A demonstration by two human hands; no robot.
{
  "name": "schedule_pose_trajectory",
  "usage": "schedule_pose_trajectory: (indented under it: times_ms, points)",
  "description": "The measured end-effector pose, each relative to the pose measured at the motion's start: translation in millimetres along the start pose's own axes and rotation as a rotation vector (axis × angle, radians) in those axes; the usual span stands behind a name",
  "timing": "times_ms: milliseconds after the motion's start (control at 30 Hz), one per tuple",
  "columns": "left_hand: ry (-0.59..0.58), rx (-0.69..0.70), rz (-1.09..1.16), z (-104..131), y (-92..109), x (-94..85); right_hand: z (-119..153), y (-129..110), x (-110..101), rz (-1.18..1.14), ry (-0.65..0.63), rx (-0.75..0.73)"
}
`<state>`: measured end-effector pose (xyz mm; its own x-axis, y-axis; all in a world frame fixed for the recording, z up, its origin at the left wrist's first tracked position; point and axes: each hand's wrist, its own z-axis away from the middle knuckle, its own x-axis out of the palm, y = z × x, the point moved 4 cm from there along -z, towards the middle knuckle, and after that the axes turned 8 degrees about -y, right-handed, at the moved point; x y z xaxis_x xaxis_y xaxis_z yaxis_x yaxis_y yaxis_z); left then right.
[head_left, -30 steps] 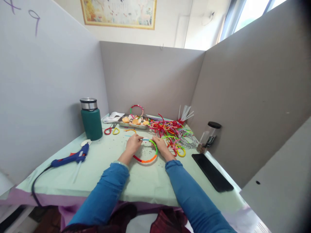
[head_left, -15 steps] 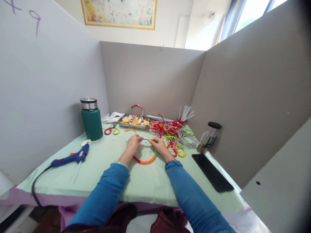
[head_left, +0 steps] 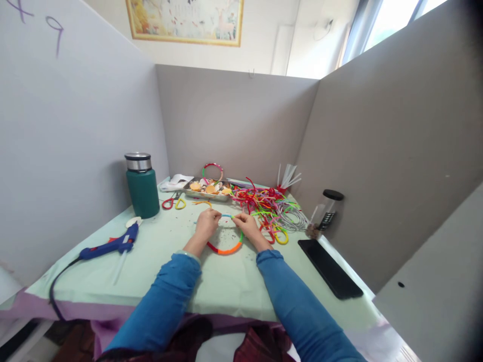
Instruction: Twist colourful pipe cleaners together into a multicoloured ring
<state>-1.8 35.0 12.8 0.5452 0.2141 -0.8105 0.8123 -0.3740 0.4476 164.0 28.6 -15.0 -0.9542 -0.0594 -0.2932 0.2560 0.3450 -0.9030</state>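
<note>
A ring (head_left: 230, 251) wrapped in red, orange, green and blue sections is held just over the table. At its top left, my left hand (head_left: 207, 224) is closed in a pinch on a light-blue pipe cleaner (head_left: 226, 215), whose loose end pokes out to the left of the fingers. My right hand (head_left: 247, 227) pinches the ring at its upper right, where green meets blue. The fingers hide parts of both ring and strand. Behind my left hand lies an orange pipe cleaner (head_left: 204, 203).
A hot glue gun (head_left: 109, 247) and a green bottle (head_left: 142, 193) stand left. A metal tray (head_left: 207, 195) of shells and a finished-looking ring (head_left: 213, 172) are at the back. Tangled pipe cleaners (head_left: 260, 198), scissors (head_left: 281, 235), a jar (head_left: 328, 213) and a black phone (head_left: 329, 268) are right.
My left hand has shifted very slightly, with the loose blue end moving a little beside it. My right hand and the ring look almost the same.
</note>
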Motion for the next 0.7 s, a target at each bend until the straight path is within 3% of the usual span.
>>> schedule_pose_trajectory:
  times_ms: [700]
  points:
    - [-0.184,-0.182,0.381,-2.5,-8.0,8.2,-0.1,-1.0,-0.7,-0.005,0.008,-0.042]
